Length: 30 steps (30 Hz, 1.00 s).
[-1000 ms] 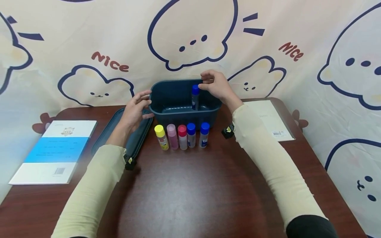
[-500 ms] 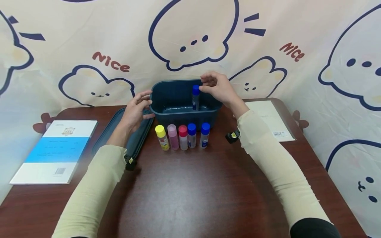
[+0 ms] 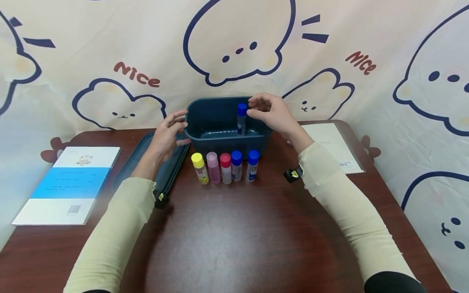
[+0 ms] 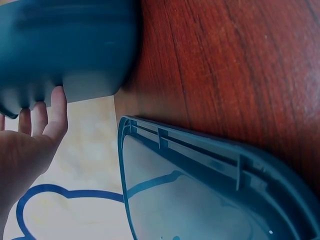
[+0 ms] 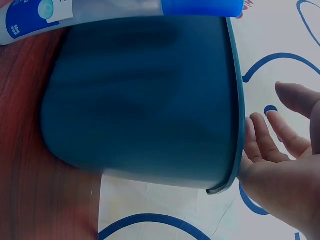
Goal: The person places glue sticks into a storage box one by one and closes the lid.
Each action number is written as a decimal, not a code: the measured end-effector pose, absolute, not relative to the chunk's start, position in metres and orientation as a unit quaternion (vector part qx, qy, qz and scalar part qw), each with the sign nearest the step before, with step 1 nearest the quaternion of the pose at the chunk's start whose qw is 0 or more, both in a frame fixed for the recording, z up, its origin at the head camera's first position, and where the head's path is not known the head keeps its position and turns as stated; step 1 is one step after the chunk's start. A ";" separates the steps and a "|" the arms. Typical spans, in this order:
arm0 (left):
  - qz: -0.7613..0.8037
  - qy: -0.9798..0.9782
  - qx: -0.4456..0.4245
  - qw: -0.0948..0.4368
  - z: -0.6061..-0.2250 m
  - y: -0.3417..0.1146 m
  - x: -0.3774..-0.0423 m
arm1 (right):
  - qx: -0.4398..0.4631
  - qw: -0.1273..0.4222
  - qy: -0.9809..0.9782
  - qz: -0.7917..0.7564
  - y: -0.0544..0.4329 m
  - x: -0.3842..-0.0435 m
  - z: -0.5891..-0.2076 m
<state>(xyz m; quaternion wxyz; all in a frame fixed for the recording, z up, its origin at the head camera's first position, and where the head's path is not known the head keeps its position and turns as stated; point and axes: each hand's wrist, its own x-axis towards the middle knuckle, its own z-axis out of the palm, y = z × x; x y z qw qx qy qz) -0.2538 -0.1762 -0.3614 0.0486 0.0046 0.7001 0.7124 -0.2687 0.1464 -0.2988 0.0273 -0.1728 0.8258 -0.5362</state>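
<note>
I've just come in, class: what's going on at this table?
A person's left hand touches the left end of a bin. The right hand is at its right end, thumb near a blue-capped tube that stands inside; it does not seem to grip it. Five more tubes stand in front, and a lid lies to the left.

Left hand [image 4: 30, 155] touches bin [image 4: 70, 50] with fingers [image 4: 59, 110]; teal lid [image 4: 200, 200] near bin, apart, on desk [image 4: 225, 70].
</note>
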 end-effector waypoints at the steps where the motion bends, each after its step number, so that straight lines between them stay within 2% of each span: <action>1: 0.712 0.700 0.005 0.048 -0.361 -0.176 -0.254 | -0.173 0.028 0.826 -0.536 0.147 -0.268 -0.299; 18: 0.714 0.698 0.012 0.053 -0.359 -0.175 -0.251 | -0.199 0.023 0.797 -0.571 0.154 -0.260 -0.305; 30: 0.715 0.698 0.010 0.051 -0.359 -0.177 -0.251 | -0.241 0.045 0.790 -0.562 0.160 -0.251 -0.307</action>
